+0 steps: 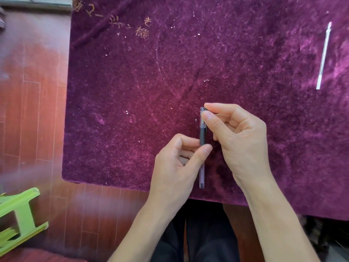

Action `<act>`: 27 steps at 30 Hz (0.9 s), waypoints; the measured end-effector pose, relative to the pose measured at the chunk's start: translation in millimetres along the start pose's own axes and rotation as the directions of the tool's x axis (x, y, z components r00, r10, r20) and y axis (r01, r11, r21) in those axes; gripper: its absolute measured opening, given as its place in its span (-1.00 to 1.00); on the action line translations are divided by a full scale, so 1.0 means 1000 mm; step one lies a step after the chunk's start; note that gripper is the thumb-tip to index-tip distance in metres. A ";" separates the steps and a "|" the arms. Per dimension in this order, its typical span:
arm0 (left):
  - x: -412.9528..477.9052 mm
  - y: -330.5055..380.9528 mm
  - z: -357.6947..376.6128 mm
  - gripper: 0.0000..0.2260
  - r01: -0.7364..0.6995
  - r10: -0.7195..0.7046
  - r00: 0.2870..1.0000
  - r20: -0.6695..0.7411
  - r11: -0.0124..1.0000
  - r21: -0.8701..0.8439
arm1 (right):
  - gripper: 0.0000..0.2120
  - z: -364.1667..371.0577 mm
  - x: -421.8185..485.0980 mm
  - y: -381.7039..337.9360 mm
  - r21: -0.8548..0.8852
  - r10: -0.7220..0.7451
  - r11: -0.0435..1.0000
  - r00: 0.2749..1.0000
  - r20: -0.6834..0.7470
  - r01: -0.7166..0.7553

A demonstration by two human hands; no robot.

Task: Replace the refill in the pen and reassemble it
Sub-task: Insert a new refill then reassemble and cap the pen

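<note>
A clear-barrelled pen point(202, 135) with a dark grip is held upright above the purple cloth, near the table's front edge. My left hand point(177, 167) pinches its middle between thumb and fingers, and the clear lower barrel sticks out below it. My right hand point(236, 137) pinches the pen's far end, where a clear cap sits, between thumb and forefinger. A white refill point(323, 57) lies alone on the cloth at the far right, well away from both hands.
The purple velvety cloth point(151, 91) covers the table and has gold embroidered characters point(141, 32) at the far left. A reddish wooden floor lies to the left. A green plastic stool point(17, 218) stands at the lower left. Dark trousers show below the table edge.
</note>
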State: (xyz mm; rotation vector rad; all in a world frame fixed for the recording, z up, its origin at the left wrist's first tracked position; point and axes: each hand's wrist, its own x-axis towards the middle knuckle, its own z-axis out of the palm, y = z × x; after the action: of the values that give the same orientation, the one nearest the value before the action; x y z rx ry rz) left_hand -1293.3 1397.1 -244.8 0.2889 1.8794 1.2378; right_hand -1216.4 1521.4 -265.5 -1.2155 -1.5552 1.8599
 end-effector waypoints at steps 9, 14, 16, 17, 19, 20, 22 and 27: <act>0.010 0.007 0.007 -0.95 -0.035 0.050 0.996 -0.075 0.982 0.188 | -0.86 -0.012 -0.003 0.002 -0.109 0.125 0.984 0.984 -0.125 -0.139; 0.037 0.021 0.009 -0.93 -0.057 0.097 0.989 -0.114 0.950 0.307 | -0.80 -0.030 -0.008 0.007 -0.193 0.170 0.959 0.968 -0.186 -0.206; 0.053 0.028 0.010 -0.91 -0.078 0.129 0.984 -0.122 0.932 0.353 | -0.78 -0.036 -0.010 0.008 -0.202 0.180 0.954 0.961 -0.210 -0.222; 0.062 0.033 0.011 -0.90 -0.086 0.143 0.981 -0.127 0.924 0.373 | -0.77 -0.038 -0.010 0.008 -0.203 0.185 0.952 0.958 -0.218 -0.230; 0.080 0.044 0.012 -0.90 -0.104 0.171 0.976 -0.133 0.907 0.407 | -0.77 -0.040 -0.010 0.009 -0.195 0.201 0.949 0.952 -0.230 -0.247; 0.090 0.050 0.013 -0.90 -0.113 0.184 0.974 -0.133 0.900 0.422 | -0.77 -0.041 -0.009 0.009 -0.189 0.207 0.949 0.950 -0.235 -0.254; 0.109 0.062 0.015 -0.90 -0.126 0.207 0.969 -0.137 0.885 0.448 | -0.76 -0.041 -0.007 0.010 -0.186 0.218 0.946 0.946 -0.240 -0.265; 0.150 0.086 0.016 -0.90 -0.129 0.251 0.955 -0.156 0.828 0.545 | -0.76 -0.041 -0.005 0.009 -0.145 0.251 0.946 0.937 -0.242 -0.290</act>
State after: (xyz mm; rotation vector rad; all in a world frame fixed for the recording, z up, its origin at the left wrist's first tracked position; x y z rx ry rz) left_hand -1394.6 1538.3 -253.3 0.6749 2.4248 0.8711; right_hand -1178.3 1538.3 -272.0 -1.7335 -1.5173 1.6981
